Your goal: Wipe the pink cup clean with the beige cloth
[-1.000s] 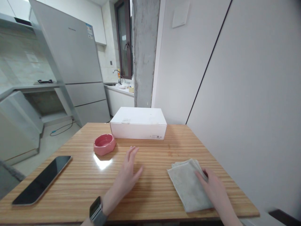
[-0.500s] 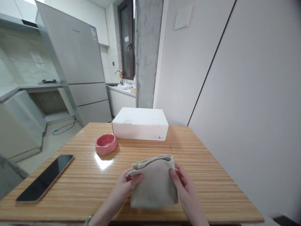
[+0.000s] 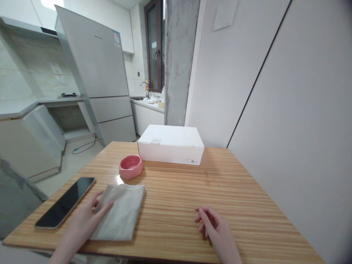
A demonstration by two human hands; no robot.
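A folded grey-beige cloth (image 3: 121, 212) lies flat on the wooden table (image 3: 178, 190), near its front left. My left hand (image 3: 82, 223) rests on the cloth's left edge with the fingers stretched out flat. Just left of that hand lies a dark phone (image 3: 66, 201), screen up. My right hand (image 3: 217, 231) hovers over bare wood at the front right, fingers loosely curled, with nothing in it.
A pink bowl (image 3: 131, 167) sits just beyond the cloth. A white cardboard box (image 3: 172, 144) lies at the table's far edge. A white wall runs along the right side. A fridge (image 3: 101, 73) and kitchen counter stand behind on the left.
The cloth went from the right side, through both hands at the centre, to the front left of the table. My right hand let go and moved back right.
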